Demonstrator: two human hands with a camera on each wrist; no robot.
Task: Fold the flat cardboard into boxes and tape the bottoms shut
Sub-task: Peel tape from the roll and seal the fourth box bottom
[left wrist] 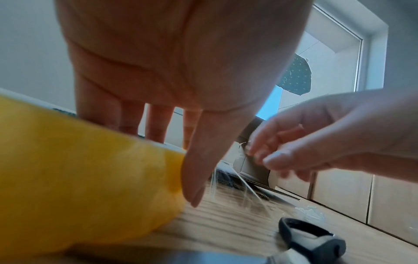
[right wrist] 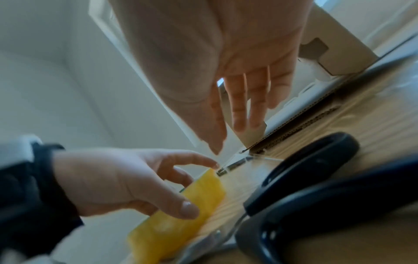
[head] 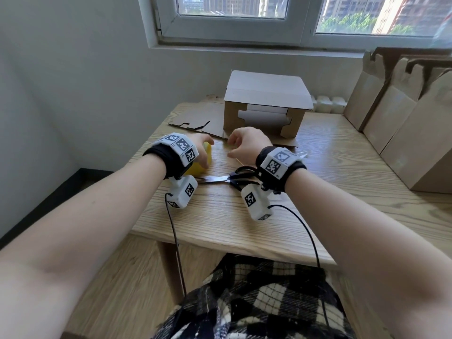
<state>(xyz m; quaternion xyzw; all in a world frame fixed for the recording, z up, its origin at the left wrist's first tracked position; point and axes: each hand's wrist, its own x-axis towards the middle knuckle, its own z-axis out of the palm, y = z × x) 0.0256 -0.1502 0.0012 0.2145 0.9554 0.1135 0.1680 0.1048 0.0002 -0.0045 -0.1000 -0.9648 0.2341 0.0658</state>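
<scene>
A yellow tape roll (head: pixel 207 154) stands on edge on the wooden table (head: pixel 232 221). My left hand (head: pixel 199 145) grips it, thumb on its side face (right wrist: pixel 181 214) and fingers over its top. A short strip of clear tape (left wrist: pixel 248 189) runs from the roll down onto the table. My right hand (head: pixel 241 143) hovers just right of the roll with loosely bent fingers, and I see nothing between them. Behind the hands a folded cardboard box (head: pixel 266 94) stands with its closed flaps facing up, on a flat cardboard sheet (head: pixel 198 118).
Black-handled scissors (head: pixel 234 178) lie on the table under my right wrist, blades pointing left. A stack of flat cardboard blanks (head: pixel 403 123) leans along the table's right side. A wall and window are behind the table.
</scene>
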